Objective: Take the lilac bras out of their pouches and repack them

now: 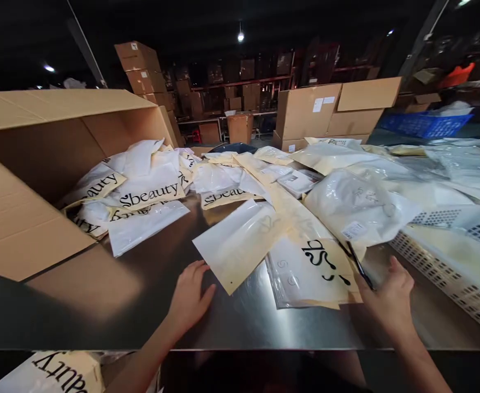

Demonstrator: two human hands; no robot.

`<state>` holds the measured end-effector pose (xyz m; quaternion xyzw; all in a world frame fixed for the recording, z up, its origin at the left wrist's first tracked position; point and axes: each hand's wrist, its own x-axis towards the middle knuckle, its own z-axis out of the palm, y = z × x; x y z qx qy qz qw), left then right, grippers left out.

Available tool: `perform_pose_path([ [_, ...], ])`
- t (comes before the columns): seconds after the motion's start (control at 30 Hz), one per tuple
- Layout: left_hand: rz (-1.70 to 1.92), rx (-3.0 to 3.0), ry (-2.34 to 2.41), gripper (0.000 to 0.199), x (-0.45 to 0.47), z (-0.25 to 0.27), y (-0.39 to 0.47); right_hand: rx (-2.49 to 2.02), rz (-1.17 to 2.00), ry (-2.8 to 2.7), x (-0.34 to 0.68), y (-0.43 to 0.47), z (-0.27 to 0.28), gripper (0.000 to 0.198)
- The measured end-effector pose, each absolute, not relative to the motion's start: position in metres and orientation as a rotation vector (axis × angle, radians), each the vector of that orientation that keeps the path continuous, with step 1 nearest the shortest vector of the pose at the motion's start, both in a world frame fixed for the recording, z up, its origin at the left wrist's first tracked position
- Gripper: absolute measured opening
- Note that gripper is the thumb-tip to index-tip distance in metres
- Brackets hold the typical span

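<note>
My left hand (190, 295) lies flat on the steel table (112, 295), fingers apart, touching the near corner of a cream plastic mailer bag (240, 243). Over to the right, my right hand (389, 297) grips the lower right edge of a flat printed mailer bag (313, 267) with black lettering, thumb on top. A thin dark object (360, 267) lies along that edge by the thumb; I cannot tell what it is. Behind both bags, several white and cream packed bags (358, 207) are heaped across the table.
A large open cardboard box (27, 218) lies on its side at the left, with "beauty" bags (149, 191) spilling out. A white perforated plastic basket (456, 262) stands at the right. Stacked cartons (309, 112) and shelving fill the dark background. Another printed bag (55, 371) sits below the table edge.
</note>
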<state>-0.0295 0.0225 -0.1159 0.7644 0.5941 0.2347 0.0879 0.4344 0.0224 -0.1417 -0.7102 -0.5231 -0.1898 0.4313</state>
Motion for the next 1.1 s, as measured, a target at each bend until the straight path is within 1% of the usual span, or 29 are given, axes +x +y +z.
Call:
perform_pose_path([
  [0.03, 0.575, 2.273, 1.727, 0.051, -0.007, -0.12, 0.029, -1.76, -0.477, -1.294, 0.433, 0.021, -0.143, 0.09],
  [0.07, 0.482, 2.263, 1.683, 0.057, 0.014, -0.124, 0.034, -1.741, -0.472, -1.293, 0.428, 0.017, -0.146, 0.089],
  [0.13, 0.371, 2.243, 1.599, 0.066, 0.045, -0.135, 0.041, -1.692, -0.446, -1.316, 0.416, 0.003, -0.155, 0.076],
  [0.2, 0.333, 2.223, 1.575, 0.071, 0.062, -0.145, 0.047, -1.662, -0.42, -1.382, 0.403, -0.012, -0.167, 0.06],
  [0.27, 0.31, 2.204, 1.573, 0.073, 0.069, -0.151, 0.055, -1.63, -0.432, -1.426, 0.393, -0.024, -0.179, 0.048],
  [0.33, 0.3, 2.193, 1.551, 0.072, 0.072, -0.151, 0.066, -1.611, -0.458, -1.444, 0.388, -0.03, -0.185, 0.04],
  [0.5, 0.275, 2.131, 1.459, 0.067, 0.101, -0.137, 0.084, -1.65, -0.448, -1.488, 0.387, -0.03, -0.183, 0.031],
  [0.6, 0.289, 2.117, 1.404, 0.07, 0.137, -0.134, 0.082, -1.633, -0.45, -1.488, 0.391, -0.029, -0.183, 0.024],
  [0.77, 0.28, 2.117, 1.38, 0.076, 0.19, -0.134, 0.071, -1.554, -0.494, -1.554, 0.396, -0.03, -0.186, 0.019],
  [0.87, 0.223, 2.143, 1.358, 0.077, 0.196, -0.13, 0.062, -1.538, -0.476, -1.568, 0.396, -0.031, -0.184, 0.013],
  [1.0, 0.128, 2.292, 1.309, 0.085, 0.168, -0.132, 0.052, -1.561, -0.416, -1.549, 0.393, -0.034, -0.182, 0.006],
  [1.1, 0.125, 2.412, 1.386, 0.078, 0.132, -0.147, 0.051, -1.581, -0.366, -1.516, 0.389, -0.037, -0.182, 0.005],
])
